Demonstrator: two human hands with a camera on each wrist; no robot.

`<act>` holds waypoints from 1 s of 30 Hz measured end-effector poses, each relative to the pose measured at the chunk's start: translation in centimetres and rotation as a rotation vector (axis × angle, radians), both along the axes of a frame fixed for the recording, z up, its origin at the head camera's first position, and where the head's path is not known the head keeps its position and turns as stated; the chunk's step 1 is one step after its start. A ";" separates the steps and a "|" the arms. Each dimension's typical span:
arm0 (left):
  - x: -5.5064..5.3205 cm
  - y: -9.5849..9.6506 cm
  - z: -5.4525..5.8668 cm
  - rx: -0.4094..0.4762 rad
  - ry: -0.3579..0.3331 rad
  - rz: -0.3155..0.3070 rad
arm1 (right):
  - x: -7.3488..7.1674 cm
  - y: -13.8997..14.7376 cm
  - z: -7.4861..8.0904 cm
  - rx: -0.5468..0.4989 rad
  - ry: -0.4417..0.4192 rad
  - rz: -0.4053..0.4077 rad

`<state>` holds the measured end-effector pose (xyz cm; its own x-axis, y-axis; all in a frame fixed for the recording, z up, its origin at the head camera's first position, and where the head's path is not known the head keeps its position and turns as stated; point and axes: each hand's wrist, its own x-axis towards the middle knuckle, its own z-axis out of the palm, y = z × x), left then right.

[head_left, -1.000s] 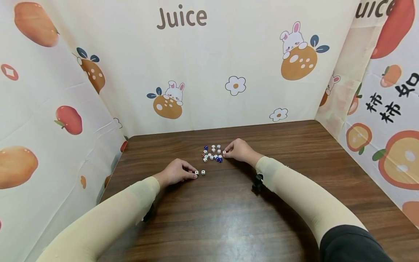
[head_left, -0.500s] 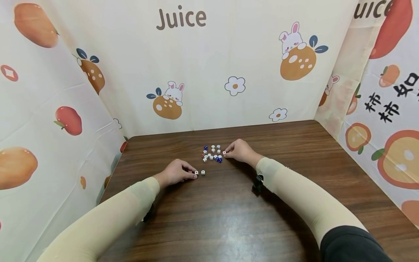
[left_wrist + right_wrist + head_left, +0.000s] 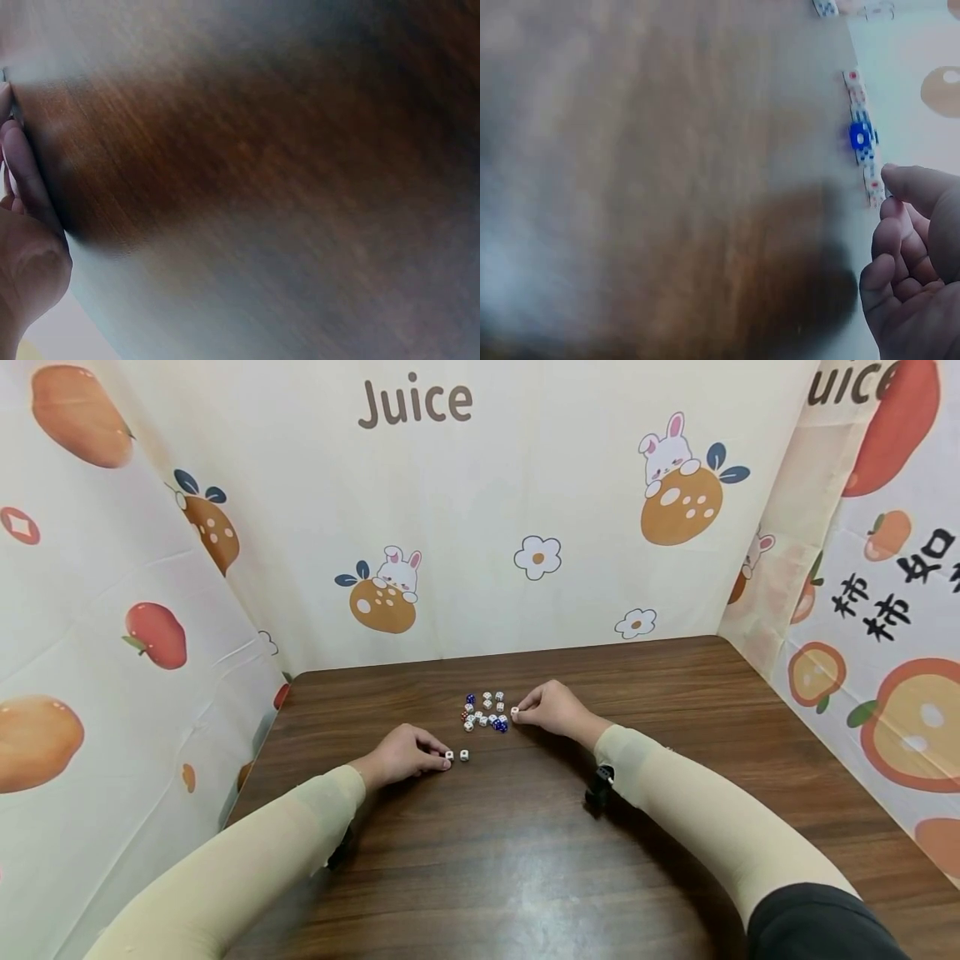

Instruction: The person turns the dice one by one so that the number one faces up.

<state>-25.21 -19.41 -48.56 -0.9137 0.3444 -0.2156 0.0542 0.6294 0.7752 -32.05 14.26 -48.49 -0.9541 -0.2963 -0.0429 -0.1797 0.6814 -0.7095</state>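
Between thumb and fingers, my left hand pinches a white die low at the table. A second white die sits just to its right, a small gap apart. My right hand pinches another white die at the right side of a cluster. That cluster holds several white dice, a few blue dice and a red die. In the right wrist view a blue die shows among white ones beyond the fingertips. The left wrist view catches only part of the left hand.
Everything rests on a brown wood-grain table. Printed cloth walls rise behind the table and along both sides. A dark wrist device hangs beneath the right forearm, close to the tabletop.
My right hand and forearm have shifted very slightly to the right and nearer, the die still pinched. The left hand and the die it pinches stay in place.
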 end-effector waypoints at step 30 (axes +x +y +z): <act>-0.2 0.1 0.0 0.009 0.005 0.007 | 4.2 -5.4 -0.4 0.003 0.007 0.303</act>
<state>-25.39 -19.32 -48.58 -0.9171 0.3403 -0.2079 0.0540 0.6225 0.7807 -27.81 8.81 -48.89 -0.8227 -0.5672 -0.0378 -0.3798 0.5981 -0.7057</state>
